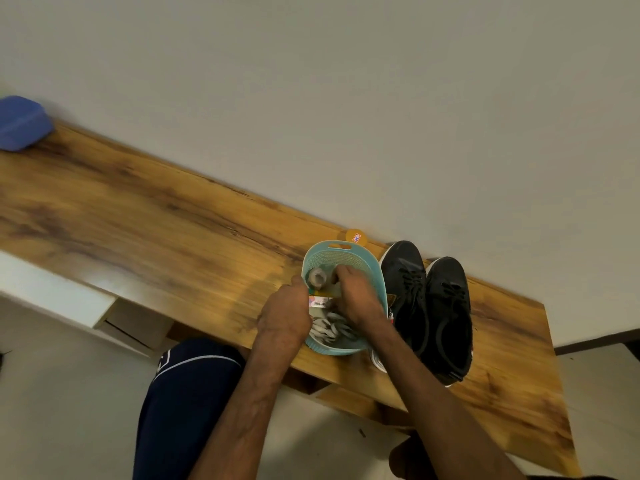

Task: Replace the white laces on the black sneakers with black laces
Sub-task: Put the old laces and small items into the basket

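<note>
The sneakers [446, 306] and their laces [414, 282] are black. The basket [341, 252] is pale turquoise with a fine grid of holes, and the loose laces [329, 329] in it are white. The table [138, 220] is honey-brown with dark grain streaks.

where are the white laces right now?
Head view: the white laces lie in the near end of the basket, between the left hand and right hand, just left of the sneakers.

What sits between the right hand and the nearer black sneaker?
Head view: only the teal basket's wall separates the right hand, inside it, from the nearer sneaker.
</note>
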The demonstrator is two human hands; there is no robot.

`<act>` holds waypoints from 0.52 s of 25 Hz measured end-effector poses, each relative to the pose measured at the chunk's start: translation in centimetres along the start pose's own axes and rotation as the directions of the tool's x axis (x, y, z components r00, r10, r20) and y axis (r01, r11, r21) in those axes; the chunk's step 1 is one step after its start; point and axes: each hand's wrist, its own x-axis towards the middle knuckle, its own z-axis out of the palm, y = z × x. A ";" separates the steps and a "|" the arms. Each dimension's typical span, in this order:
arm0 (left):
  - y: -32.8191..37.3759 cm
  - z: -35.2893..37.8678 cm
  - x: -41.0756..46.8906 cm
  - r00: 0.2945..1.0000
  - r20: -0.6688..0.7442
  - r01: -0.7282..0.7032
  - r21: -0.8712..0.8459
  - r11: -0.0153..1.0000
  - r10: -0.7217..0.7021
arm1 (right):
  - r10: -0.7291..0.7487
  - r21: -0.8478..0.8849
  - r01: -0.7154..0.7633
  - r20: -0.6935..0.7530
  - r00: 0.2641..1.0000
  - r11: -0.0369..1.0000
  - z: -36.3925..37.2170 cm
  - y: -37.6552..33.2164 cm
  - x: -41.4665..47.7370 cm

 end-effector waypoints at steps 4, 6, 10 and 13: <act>0.2 0.1 0.0 1.000 0.007 0.006 0.016 1.000 -0.006 | 0.125 -0.006 -0.125 0.114 0.986 0.992 -0.1 -0.1 0.2; 0.3 0.1 0.0 1.000 0.005 0.005 0.014 1.000 -0.005 | 0.119 -0.014 -0.119 0.103 0.987 0.993 0.2 -0.5 0.1; 0.3 0.0 0.1 1.000 0.005 0.010 0.025 1.000 -0.010 | 0.059 -0.004 -0.059 0.072 0.996 0.998 0.5 -1.6 -0.4; 0.3 0.0 0.1 1.000 0.000 0.007 0.041 0.999 -0.007 | 0.028 -0.007 -0.028 0.080 0.996 1.000 0.4 -2.0 -0.8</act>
